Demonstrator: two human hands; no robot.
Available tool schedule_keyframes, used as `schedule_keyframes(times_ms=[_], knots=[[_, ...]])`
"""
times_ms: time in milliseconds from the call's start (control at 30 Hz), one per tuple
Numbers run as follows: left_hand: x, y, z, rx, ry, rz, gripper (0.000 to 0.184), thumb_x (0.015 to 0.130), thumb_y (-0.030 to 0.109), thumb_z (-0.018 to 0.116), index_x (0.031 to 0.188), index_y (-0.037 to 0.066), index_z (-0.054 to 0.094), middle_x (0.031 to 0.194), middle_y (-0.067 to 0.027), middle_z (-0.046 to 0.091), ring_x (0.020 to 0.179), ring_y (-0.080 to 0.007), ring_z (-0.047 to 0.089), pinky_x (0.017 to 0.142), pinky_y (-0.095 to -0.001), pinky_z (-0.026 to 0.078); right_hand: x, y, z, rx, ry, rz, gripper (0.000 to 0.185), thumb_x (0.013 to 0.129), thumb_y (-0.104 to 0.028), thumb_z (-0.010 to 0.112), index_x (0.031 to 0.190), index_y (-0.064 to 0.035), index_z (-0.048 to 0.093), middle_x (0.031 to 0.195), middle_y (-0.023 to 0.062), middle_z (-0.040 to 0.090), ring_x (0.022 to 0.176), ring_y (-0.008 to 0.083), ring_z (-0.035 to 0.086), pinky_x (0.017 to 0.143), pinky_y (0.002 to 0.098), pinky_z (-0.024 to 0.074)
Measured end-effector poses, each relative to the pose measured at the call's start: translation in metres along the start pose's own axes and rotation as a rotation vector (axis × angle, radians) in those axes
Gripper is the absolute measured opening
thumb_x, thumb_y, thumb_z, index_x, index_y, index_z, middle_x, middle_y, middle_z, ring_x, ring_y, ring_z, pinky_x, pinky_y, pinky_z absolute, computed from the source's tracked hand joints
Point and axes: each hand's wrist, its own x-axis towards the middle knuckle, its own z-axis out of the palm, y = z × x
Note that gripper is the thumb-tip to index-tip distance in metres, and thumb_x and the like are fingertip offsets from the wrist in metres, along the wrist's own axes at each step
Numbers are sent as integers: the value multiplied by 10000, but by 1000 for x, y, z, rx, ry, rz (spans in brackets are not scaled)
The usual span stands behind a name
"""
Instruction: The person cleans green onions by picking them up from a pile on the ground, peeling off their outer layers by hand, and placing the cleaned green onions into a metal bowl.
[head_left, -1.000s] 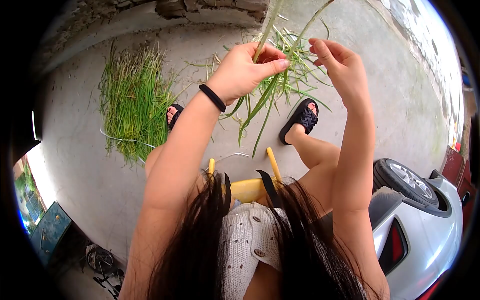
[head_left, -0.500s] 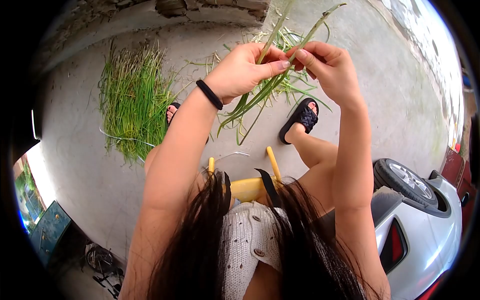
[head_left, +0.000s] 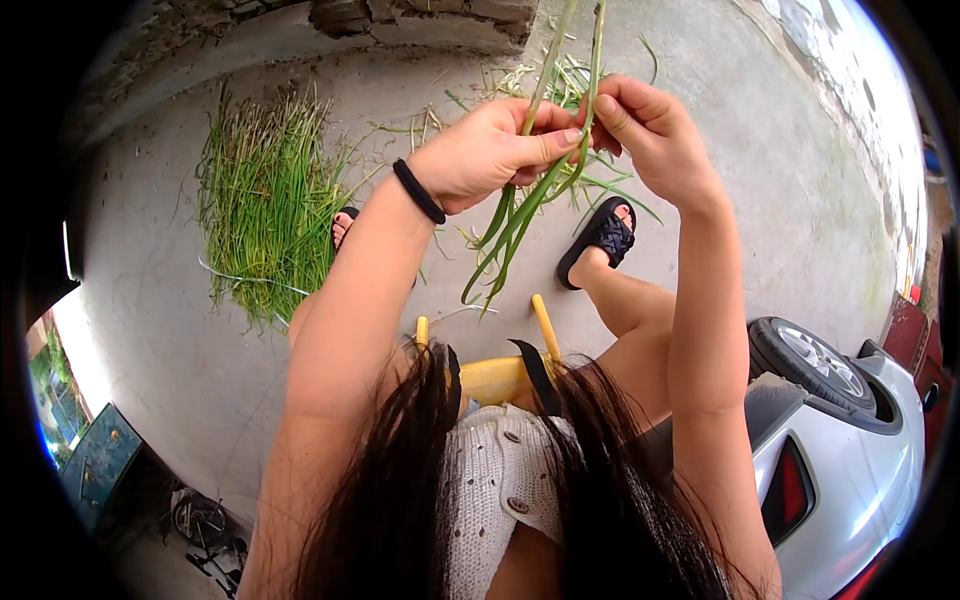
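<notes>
My left hand [head_left: 500,150], with a black band at its wrist, is closed round a few long green stalks [head_left: 525,215]. Their pale ends point up past the thumb and their leaves hang down over the floor. Close beside it, my right hand [head_left: 645,135] pinches at one stalk with thumb and forefinger; the fingertips partly hide that spot. Loose green and pale trimmings [head_left: 615,180] lie on the floor beyond the hands. A large bundle of green stalks [head_left: 265,200] lies at the left with a pale cord across it.
A yellow stool [head_left: 495,380] stands between my legs. My black sandal [head_left: 605,240] rests on the concrete floor [head_left: 760,200]. A silver car [head_left: 860,470] with a wheel is at the lower right, and a rough ledge [head_left: 430,25] runs along the top left.
My right hand has moved left to the stalks and its fingers have closed on one. That stalk's upper end, earlier slanting right, is now nearly upright. The hanging leaves have shifted.
</notes>
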Motion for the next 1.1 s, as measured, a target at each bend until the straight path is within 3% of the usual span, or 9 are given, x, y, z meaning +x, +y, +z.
schedule_keyframes(times_ms=[200, 400, 600, 767, 867, 967, 1033, 1100], knots=[[1, -2, -2, 35, -9, 9, 179, 902, 232, 546, 996, 87, 592, 746, 96, 493, 566, -2, 319, 502, -164, 245, 0, -1, 3, -151, 51, -44, 175, 915, -159, 509, 837, -9, 553, 655, 0, 536, 627, 75, 474, 588, 226, 421], [-1, 2, -1, 49, 76, 29, 204, 902, 260, 543, 992, 82, 586, 744, 90, 492, 588, -4, 356, 519, -159, 275, 1, 4, 7, -96, 144, -117, 165, 908, -161, 515, 841, -14, 546, 649, 17, 538, 614, 91, 467, 572, 240, 416], [-1, 5, 7, 184, 178, 75, 207, 896, 302, 549, 931, 100, 574, 755, 79, 508, 610, -7, 383, 530, -161, 300, -3, 0, 3, -398, 136, -215, 169, 903, -160, 514, 851, -4, 555, 644, 10, 530, 604, 77, 446, 540, 228, 378], [-1, 4, 5, 258, 178, 127, 205, 889, 310, 560, 905, 106, 576, 762, 77, 527, 609, -3, 382, 532, -165, 302, -5, -5, -20, -245, 421, -202, 185, 904, -177, 520, 854, -6, 569, 672, -1, 535, 626, 63, 468, 555, 213, 385], [-2, 8, 4, 222, 180, 65, 215, 871, 251, 597, 929, 46, 571, 819, 22, 560, 733, -57, 465, 669, -207, 389, -8, -4, -45, -56, 640, -238, 203, 913, -193, 517, 830, -20, 584, 687, 3, 556, 623, 59, 467, 546, 194, 374], [-1, 4, 3, 245, 211, 106, 196, 887, 303, 565, 881, 110, 590, 693, 88, 484, 583, -4, 354, 517, -166, 280, -16, -3, -70, 28, 852, -266, 225, 906, -207, 531, 800, -19, 593, 686, 23, 571, 587, 77, 474, 520, 197, 372], [0, 3, 2, 208, 228, 87, 193, 887, 300, 565, 880, 110, 594, 677, 92, 467, 574, -5, 346, 513, -165, 274, -21, 0, -80, 103, 1008, -231, 218, 905, -197, 529, 806, -15, 596, 687, 30, 576, 591, 79, 483, 520, 197, 375], [1, 2, 2, 188, 234, 80, 190, 888, 297, 565, 880, 109, 596, 670, 93, 465, 569, -5, 345, 511, -163, 273, -22, 0, -81, 27, 1045, -131, 230, 841, -232, 630, 764, -17, 611, 670, 29, 589, 591, 76, 505, 532, 190, 395]])
